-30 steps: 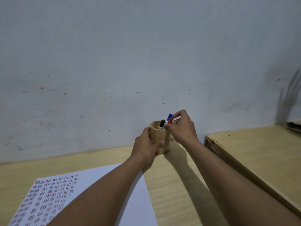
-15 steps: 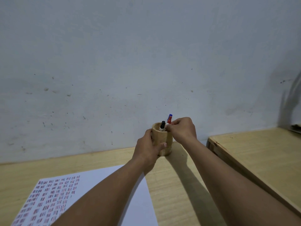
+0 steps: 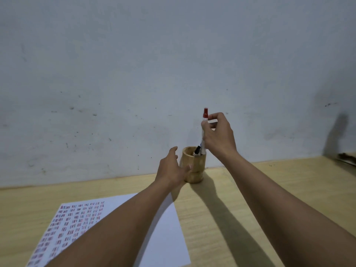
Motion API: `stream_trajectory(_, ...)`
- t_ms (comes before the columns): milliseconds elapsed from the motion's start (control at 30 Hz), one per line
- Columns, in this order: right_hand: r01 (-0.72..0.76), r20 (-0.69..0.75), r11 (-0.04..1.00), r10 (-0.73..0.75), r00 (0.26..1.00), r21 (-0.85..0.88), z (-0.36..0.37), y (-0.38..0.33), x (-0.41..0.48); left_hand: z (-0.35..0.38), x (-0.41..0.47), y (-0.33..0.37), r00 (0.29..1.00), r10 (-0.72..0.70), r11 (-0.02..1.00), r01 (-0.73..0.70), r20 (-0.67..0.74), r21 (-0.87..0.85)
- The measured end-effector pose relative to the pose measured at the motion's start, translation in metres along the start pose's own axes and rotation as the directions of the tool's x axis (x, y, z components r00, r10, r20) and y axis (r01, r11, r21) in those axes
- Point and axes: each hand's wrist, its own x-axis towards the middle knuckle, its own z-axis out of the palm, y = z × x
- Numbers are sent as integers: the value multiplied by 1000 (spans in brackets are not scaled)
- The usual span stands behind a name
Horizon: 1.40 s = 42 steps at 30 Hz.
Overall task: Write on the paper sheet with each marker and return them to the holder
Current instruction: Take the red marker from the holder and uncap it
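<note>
Now your right hand [image 3: 218, 135] pinches the red-capped marker [image 3: 203, 130] betw. thumb and fingertips, just below the cap. Its long axis is near vertical, red cap pointing up, w/ a slight lean of the top to the right. The lower end is level w/ the rim of the holder [image 3: 193, 166], right at the opening; whether the tip is inside or just above it can't be told, since your hand covers part of the barrel.

Your left hand [image 3: 170, 170] sits at the left side of the holder, grip spread: fingers reach up and apart beside the wall, thumb tip against or just beside the front of the holder. It pinches nothing, and real contact w/ the wood can't be confirmed.

The holder is a short wooden cylinder standing upright on the table [image 3: 240, 199], near the wall [image 3: 134, 64]. Inside it a black-capped marker [image 3: 196, 150] leans, cap end up and tilted to the right, resting on the right part of the rim.

The paper sheet [image 3: 163, 237] lies flat on the table nearer to you, left of centre, partly under your left forearm. Its left part carries rows of short red and dark marks; the right part is blank.
</note>
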Motion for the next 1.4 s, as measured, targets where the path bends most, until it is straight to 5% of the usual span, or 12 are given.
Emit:
stream_trajectory(367,155,263,957,-88,961,-246,25,-55,-37,-104,-41,42,966,87,994,-101,-243,-43)
stream_trajectory(767,275,447,923,-133,884,-269,49,-92,-79,-166,-83,37,969,120,974,-157,-214,-166)
stream_trajectory(867,302,418,910,-166,893,-283,53,-99,-87,-172,-88,36,971,85,959,-141,-222,-247)
stream_trajectory(967,310,225,909,-252,941,-278,55,-106,-102,-177,-89,34,958,30,938,-125,-285,-323)
stream_trajectory(1067,207,128,939,-178,976,-273,62,-108,-121,-181,-91,33,946,-13,907,-125,-324,-401)
stream_trajectory(1167,-179,241,982,160,957,62,72,-112,-133,-183,-96,32,956,-19,897,-112,-291,-427)
stream_trajectory(1267,-577,409,661,414,813,480,79,-119,-138,-186,-103,32,970,-19,902,-89,-244,-422)
stream_trajectory(1400,-642,507,412,397,765,647,91,-116,-140,-193,-108,31,975,-18,893,-85,-223,-442)
